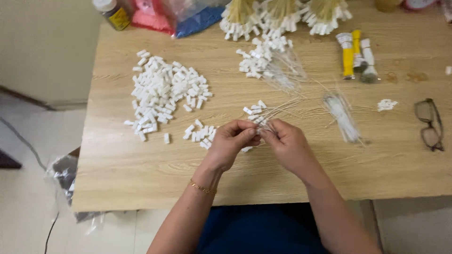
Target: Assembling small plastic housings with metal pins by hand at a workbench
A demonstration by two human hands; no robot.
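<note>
My left hand (230, 141) and right hand (285, 143) are drawn together over the middle of the desk (141, 174), fingertips pinched on a small white plastic cap (258, 133) and the thin clear strands (282, 109) that fan away from it toward the far side. How many strands I actually have in the pinch I cannot tell — my fingers cover the join.

The risk, as I judge it, is in that fine grip. The strands are slippery-looking and springy; if my pinch eases, one could flick free and drag the finished pieces (254, 110) just beyond my knuckles out of line. The little group of loose caps (201, 134) lies just beside my left hand, so a sideways nudge of the wrist would scatter them toward the big heap of caps (162, 91) or off the near edge. The spectacles (429, 124) lie well apart at the right — safe from my elbow unless I reach for the bundle of strands (343, 117) carelessly.
</note>
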